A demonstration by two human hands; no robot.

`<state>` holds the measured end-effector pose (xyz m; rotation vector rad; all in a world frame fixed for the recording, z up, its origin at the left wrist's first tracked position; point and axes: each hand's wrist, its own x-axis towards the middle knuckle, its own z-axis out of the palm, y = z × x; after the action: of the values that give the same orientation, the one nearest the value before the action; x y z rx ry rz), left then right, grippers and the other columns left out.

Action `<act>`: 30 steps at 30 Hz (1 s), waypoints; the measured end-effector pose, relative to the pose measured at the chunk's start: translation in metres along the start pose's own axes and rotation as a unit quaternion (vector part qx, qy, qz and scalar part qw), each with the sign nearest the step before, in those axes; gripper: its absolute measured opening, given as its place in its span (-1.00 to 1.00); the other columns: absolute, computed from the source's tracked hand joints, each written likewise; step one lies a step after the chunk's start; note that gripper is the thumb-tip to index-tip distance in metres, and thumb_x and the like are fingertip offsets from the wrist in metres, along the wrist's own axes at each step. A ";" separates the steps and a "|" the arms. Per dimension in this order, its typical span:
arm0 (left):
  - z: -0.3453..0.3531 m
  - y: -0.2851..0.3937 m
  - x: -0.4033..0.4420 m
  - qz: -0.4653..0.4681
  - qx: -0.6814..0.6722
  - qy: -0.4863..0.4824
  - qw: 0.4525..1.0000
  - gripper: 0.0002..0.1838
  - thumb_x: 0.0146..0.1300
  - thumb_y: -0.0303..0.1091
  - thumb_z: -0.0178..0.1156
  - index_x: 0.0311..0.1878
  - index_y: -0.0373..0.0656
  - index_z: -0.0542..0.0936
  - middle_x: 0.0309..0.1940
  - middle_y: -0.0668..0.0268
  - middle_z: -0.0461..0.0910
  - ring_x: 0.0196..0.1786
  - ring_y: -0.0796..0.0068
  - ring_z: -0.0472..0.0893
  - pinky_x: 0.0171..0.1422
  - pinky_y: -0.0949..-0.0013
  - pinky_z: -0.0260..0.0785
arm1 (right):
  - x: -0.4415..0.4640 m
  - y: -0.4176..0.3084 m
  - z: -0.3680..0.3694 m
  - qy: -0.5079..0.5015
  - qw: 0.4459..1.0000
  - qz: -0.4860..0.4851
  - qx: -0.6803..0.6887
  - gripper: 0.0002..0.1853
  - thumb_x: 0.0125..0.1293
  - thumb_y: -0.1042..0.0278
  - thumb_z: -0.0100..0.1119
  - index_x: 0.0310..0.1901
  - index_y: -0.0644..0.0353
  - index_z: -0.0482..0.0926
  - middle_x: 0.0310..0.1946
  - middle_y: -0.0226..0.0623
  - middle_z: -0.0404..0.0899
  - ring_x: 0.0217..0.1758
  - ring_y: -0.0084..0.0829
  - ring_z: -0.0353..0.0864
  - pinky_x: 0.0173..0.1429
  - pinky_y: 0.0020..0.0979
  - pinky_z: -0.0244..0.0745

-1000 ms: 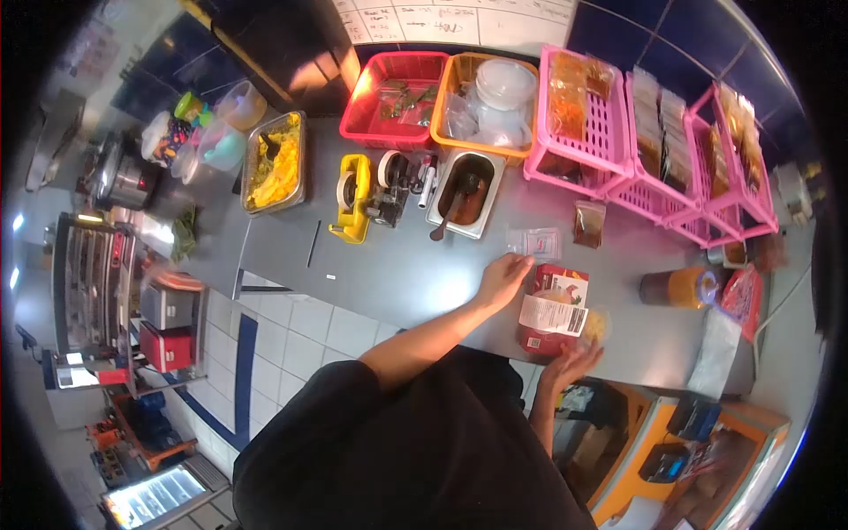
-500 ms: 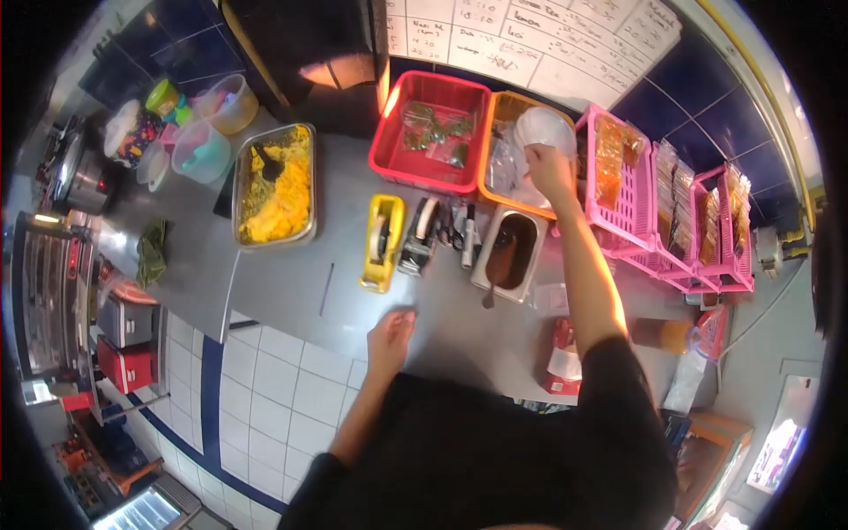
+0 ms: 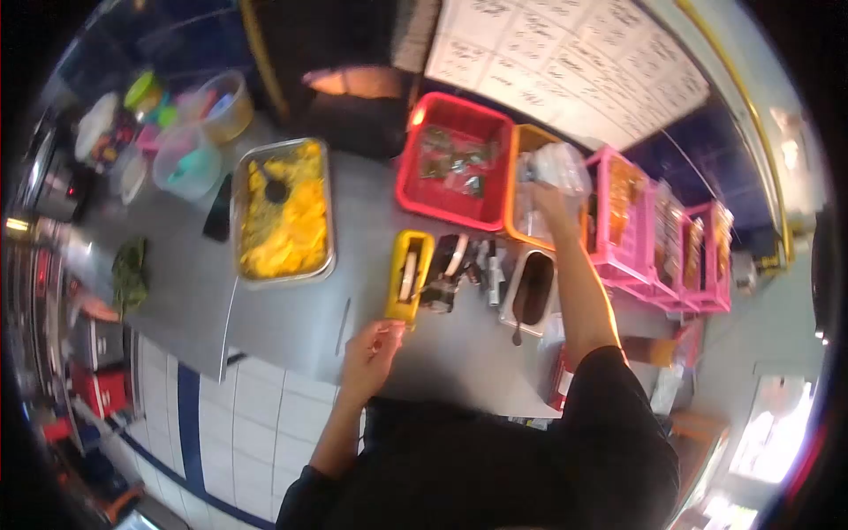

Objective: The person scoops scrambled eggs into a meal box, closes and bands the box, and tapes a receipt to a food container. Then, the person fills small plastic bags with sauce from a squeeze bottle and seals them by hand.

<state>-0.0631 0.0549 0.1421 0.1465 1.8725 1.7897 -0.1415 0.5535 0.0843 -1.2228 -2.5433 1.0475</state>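
Observation:
Low over the counter's front edge is my left hand [image 3: 369,358], its fingers curled together near the bottom of the yellow tape dispenser [image 3: 411,278]; whether something small is between them cannot be made out. My right hand [image 3: 549,201] reaches into the orange basket [image 3: 521,234], fingers closed at the stacked clear plastic containers [image 3: 561,166]. Part of the grip is blurred. A red package [image 3: 560,382] lies partly hidden beside my right arm. The metal tub [image 3: 533,290] with dark sauce and a spoon stands in front of the orange basket.
At the left stands a tray of yellow food [image 3: 287,216] with a black spoon. A red basket [image 3: 455,163] holds small bags. Pink racks [image 3: 618,256] with packets stand right. A black tape dispenser [image 3: 443,284], a dark leaf bundle [image 3: 131,276] and plastic tubs [image 3: 187,163] are also there.
Both hands have left the red package. My right hand has gone up into the orange basket and my left hand has moved left. The view has shifted left.

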 end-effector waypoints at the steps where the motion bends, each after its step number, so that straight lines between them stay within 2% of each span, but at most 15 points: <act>1: 0.006 0.013 0.010 0.010 0.002 -0.022 1.000 -0.71 0.46 -0.22 0.25 0.06 -0.22 0.67 -0.29 0.30 0.70 -0.26 0.57 0.64 -0.16 0.46 0.48 | -0.008 0.007 -0.004 -0.052 0.976 0.009 0.211 -0.63 0.19 0.16 0.31 -0.13 0.32 0.74 -0.39 -0.27 0.70 -0.26 -0.50 0.64 -0.18 -0.37 0.55; 6: 0.045 0.057 0.069 0.086 0.048 -0.113 0.989 -0.69 0.47 -0.17 0.22 0.03 -0.23 0.67 -0.29 0.30 0.70 -0.27 0.55 0.64 -0.17 0.45 0.47 | -0.038 -0.011 -0.024 0.042 0.971 -0.097 0.217 -0.68 0.15 0.26 0.45 -0.09 0.22 0.72 -0.37 -0.36 0.67 -0.33 -0.58 0.63 -0.27 -0.45 0.50; 8: 0.067 0.064 0.086 0.102 0.053 -0.135 0.984 -0.69 0.47 -0.16 0.22 0.03 -0.23 0.67 -0.28 0.27 0.71 -0.27 0.52 0.66 -0.17 0.44 0.48 | -0.046 -0.015 -0.030 0.046 0.981 -0.091 0.168 -0.68 0.11 0.25 0.51 -0.14 0.21 0.69 -0.34 -0.38 0.68 -0.26 -0.57 0.63 -0.16 -0.49 0.51; 12: 0.134 0.067 0.134 0.346 0.250 -0.176 0.887 -0.75 0.32 -0.32 0.26 -0.02 -0.23 0.68 -0.20 0.12 0.68 -0.14 0.11 0.64 -0.02 0.17 0.51 | -0.058 -0.021 -0.027 0.168 0.952 -0.178 0.182 -0.73 0.18 0.31 0.47 -0.18 0.24 0.63 -0.28 -0.35 0.69 -0.16 -0.55 0.65 -0.06 -0.47 0.51; 14: 0.187 0.052 0.166 0.585 0.177 -0.023 0.791 -0.82 0.32 -0.33 0.25 -0.12 -0.19 0.70 -0.16 0.11 0.66 -0.12 0.04 0.64 0.00 0.12 0.52 | -0.063 -0.022 -0.033 0.123 0.931 -0.141 0.314 -0.74 0.28 0.39 0.37 -0.06 0.28 0.58 -0.18 -0.28 0.70 -0.07 -0.51 0.65 0.00 -0.41 0.53; 15: 0.206 0.052 0.175 0.592 0.187 -0.016 0.784 -0.78 0.34 -0.27 0.22 -0.07 -0.16 0.71 -0.11 0.09 0.66 -0.07 0.03 0.64 0.04 0.08 0.51 | -0.065 -0.022 -0.034 0.120 0.932 -0.141 0.311 -0.74 0.28 0.39 0.37 -0.06 0.28 0.58 -0.18 -0.28 0.70 -0.07 -0.51 0.65 0.00 -0.41 0.53; 17: 0.233 0.054 0.201 0.604 0.188 -0.004 0.774 -0.73 0.35 -0.22 0.19 -0.02 -0.14 0.71 -0.05 0.08 0.66 -0.02 0.02 0.64 0.08 0.05 0.51 | -0.068 -0.023 -0.045 0.182 0.904 -0.167 0.350 -0.51 0.33 0.40 0.34 0.26 0.25 0.47 -0.05 -0.29 0.65 0.03 -0.53 0.58 0.11 -0.46 0.46; 18: 0.248 0.053 0.219 0.513 0.375 -0.154 0.757 -0.68 0.35 -0.18 0.16 0.03 -0.12 0.71 0.01 0.08 0.66 0.04 0.03 0.64 0.14 0.05 0.50 | -0.090 -0.049 -0.061 0.222 0.883 -0.165 0.381 -0.46 0.34 0.44 0.32 0.32 0.25 0.40 -0.03 -0.30 0.61 0.02 -0.54 0.55 0.13 -0.50 0.42; 19: 0.265 0.054 0.233 0.391 0.536 -0.293 0.688 -0.63 0.35 -0.14 0.13 0.08 -0.10 0.71 0.06 0.08 0.66 0.10 0.05 0.64 0.19 0.04 0.49 | -0.091 -0.051 -0.074 0.244 0.860 -0.201 0.400 -0.53 0.37 0.39 0.26 0.27 0.24 0.42 -0.01 -0.31 0.59 0.04 -0.52 0.54 0.15 -0.54 0.39; 22: 0.297 0.044 0.274 0.356 0.558 -0.304 0.686 -0.68 0.30 -0.16 0.16 -0.01 -0.07 0.75 -0.02 0.11 0.71 0.06 0.08 0.68 0.16 0.07 0.52 | -0.120 -0.053 -0.114 0.303 0.830 -0.169 0.436 -0.60 0.44 0.26 0.09 0.22 0.23 0.42 -0.06 -0.22 0.61 -0.06 -0.43 0.61 0.04 -0.49 0.49; 24: 0.304 0.025 0.294 0.298 0.596 -0.324 0.671 -0.72 0.25 -0.18 0.18 -0.10 -0.03 0.79 -0.10 0.13 0.75 0.01 0.11 0.73 0.12 0.10 0.55 | -0.151 -0.048 -0.138 0.117 0.810 -0.150 0.555 -0.64 0.47 0.15 -0.07 0.17 0.16 0.42 -0.19 -0.16 0.62 -0.23 -0.38 0.64 -0.19 -0.39 0.56; 25: 0.304 0.022 0.294 0.264 0.619 -0.334 0.660 -0.73 0.22 -0.20 0.20 -0.15 -0.02 0.80 -0.14 0.14 0.77 -0.01 0.12 0.75 0.11 0.11 0.57 | -0.166 -0.045 -0.142 0.131 0.808 -0.145 0.556 -0.64 0.47 0.15 -0.07 0.17 0.16 0.42 -0.19 -0.16 0.62 -0.23 -0.38 0.64 -0.19 -0.39 0.56; 28: 0.298 0.039 0.283 0.315 0.624 -0.209 0.684 -0.88 0.14 -0.33 0.28 -0.30 -0.05 0.76 -0.25 0.12 0.76 -0.15 0.15 0.76 -0.09 0.11 0.60 | -0.214 -0.056 -0.148 0.042 0.818 -0.073 0.569 -0.68 0.50 0.16 -0.08 0.12 0.15 0.43 -0.34 -0.24 0.59 -0.48 -0.44 0.55 -0.43 -0.45 0.47; 29: 0.284 0.043 0.279 0.406 0.579 -0.165 0.687 -0.86 0.22 -0.27 0.25 -0.31 -0.07 0.74 -0.29 0.13 0.74 -0.20 0.13 0.75 -0.14 0.10 0.59 | -0.230 -0.062 -0.144 0.042 0.814 -0.065 0.576 -0.68 0.50 0.16 -0.08 0.12 0.15 0.43 -0.34 -0.24 0.59 -0.48 -0.44 0.55 -0.43 -0.45 0.47; 30: 0.268 0.045 0.272 0.490 0.528 -0.121 0.683 -0.80 0.29 -0.22 0.21 -0.32 -0.09 0.72 -0.34 0.13 0.73 -0.24 0.11 0.75 -0.19 0.08 0.58 | -0.247 -0.066 -0.137 0.077 0.883 -0.056 0.460 -0.70 0.50 0.22 -0.04 0.13 0.19 0.41 -0.34 -0.26 0.58 -0.49 -0.48 0.53 -0.44 -0.49 0.44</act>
<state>-0.1865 0.4174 0.1102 1.9959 2.5474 0.7070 0.0340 0.4179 0.2714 -0.8045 -1.5763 1.7258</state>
